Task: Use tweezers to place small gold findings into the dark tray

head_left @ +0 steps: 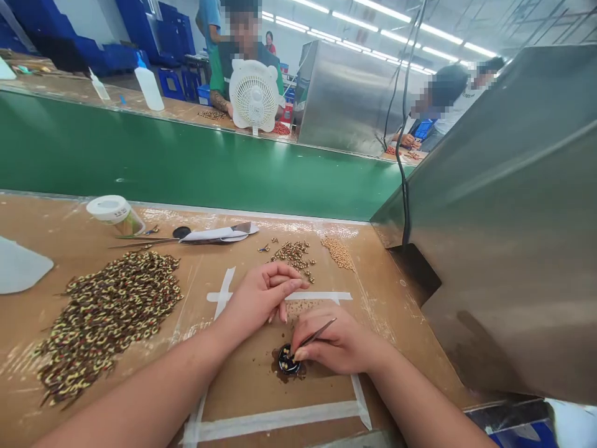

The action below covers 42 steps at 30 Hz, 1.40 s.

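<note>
On bench (396, 298) w/ 3 bead piles (109, 311), right hand (338, 345) pinches 1 tweezers (317, 333) at 1 dish (288, 361); left hand (261, 295) half-curled, empty.

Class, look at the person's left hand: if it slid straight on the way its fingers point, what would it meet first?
Probably the small heap of brown-and-gold pieces just beyond the left hand, up and right, though depth is unclear. The right hand, holding tweezers, lies off that line.
</note>
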Each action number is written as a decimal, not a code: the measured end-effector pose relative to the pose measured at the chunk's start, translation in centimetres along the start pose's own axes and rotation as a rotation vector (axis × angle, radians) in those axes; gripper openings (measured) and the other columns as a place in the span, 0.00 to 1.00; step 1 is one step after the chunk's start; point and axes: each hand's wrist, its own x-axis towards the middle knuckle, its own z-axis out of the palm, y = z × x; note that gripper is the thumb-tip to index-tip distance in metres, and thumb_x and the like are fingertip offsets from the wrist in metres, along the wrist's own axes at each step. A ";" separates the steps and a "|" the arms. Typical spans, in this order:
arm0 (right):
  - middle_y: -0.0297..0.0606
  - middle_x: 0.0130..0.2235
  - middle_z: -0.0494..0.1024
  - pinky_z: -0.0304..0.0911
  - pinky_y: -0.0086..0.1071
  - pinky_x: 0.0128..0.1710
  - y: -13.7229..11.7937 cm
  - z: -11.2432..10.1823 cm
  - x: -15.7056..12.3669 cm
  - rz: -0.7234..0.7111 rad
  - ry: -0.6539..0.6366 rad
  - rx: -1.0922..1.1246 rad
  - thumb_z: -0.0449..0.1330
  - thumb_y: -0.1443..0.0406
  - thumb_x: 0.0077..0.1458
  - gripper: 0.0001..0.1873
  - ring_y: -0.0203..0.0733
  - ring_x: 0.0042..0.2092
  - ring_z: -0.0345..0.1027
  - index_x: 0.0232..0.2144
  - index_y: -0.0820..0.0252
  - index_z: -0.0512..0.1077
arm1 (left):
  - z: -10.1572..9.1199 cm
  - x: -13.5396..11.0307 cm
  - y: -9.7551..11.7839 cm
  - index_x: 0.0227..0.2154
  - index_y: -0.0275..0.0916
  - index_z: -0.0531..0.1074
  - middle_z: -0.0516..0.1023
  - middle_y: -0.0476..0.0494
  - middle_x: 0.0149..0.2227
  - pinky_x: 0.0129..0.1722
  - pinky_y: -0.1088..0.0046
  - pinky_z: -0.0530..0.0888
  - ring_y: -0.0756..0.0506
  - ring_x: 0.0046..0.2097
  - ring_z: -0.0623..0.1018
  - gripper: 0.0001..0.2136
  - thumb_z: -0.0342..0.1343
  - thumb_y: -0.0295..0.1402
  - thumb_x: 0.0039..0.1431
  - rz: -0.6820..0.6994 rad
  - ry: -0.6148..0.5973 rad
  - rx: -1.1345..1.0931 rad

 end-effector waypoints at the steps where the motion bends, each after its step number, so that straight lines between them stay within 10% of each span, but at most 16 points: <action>1: 0.39 0.33 0.85 0.73 0.33 0.38 0.0 0.1 0.0 0.000 -0.014 -0.001 0.61 0.56 0.71 0.14 0.40 0.33 0.78 0.37 0.57 0.81 | 0.0 0.0 0.1 0.40 0.40 0.77 0.87 0.39 0.43 0.18 0.77 0.61 0.54 0.19 0.71 0.13 0.65 0.45 0.61 0.013 0.009 0.001; 10: 0.41 0.34 0.85 0.70 0.33 0.35 0.0 0.1 0.1 -0.045 -0.057 -0.041 0.60 0.58 0.73 0.14 0.41 0.34 0.79 0.38 0.59 0.80 | -0.1 -0.4 0.3 0.37 0.39 0.84 0.84 0.44 0.33 0.20 0.75 0.61 0.54 0.20 0.63 0.15 0.62 0.46 0.66 0.121 0.075 0.102; 23: 0.41 0.31 0.82 0.68 0.30 0.32 -0.1 0.2 0.2 -0.106 -0.009 -0.012 0.60 0.59 0.73 0.15 0.37 0.30 0.74 0.37 0.62 0.80 | -0.3 -0.1 -0.7 0.61 0.45 0.75 0.79 0.48 0.38 0.23 0.75 0.66 0.54 0.24 0.68 0.18 0.53 0.42 0.74 0.137 0.055 0.127; 38: 0.43 0.30 0.82 0.67 0.32 0.32 0.0 0.1 0.2 -0.096 -0.074 0.029 0.62 0.60 0.71 0.15 0.40 0.30 0.75 0.35 0.64 0.80 | -0.1 0.0 -0.2 0.39 0.39 0.78 0.87 0.42 0.41 0.20 0.78 0.64 0.55 0.22 0.72 0.12 0.67 0.42 0.62 0.083 0.077 -0.040; 42: 0.41 0.31 0.83 0.67 0.31 0.32 -0.1 0.1 0.2 -0.095 -0.116 0.012 0.63 0.63 0.70 0.10 0.39 0.31 0.74 0.37 0.61 0.80 | -0.1 0.0 -0.1 0.38 0.40 0.81 0.79 0.51 0.25 0.20 0.79 0.64 0.54 0.21 0.70 0.09 0.68 0.40 0.61 0.083 0.087 -0.008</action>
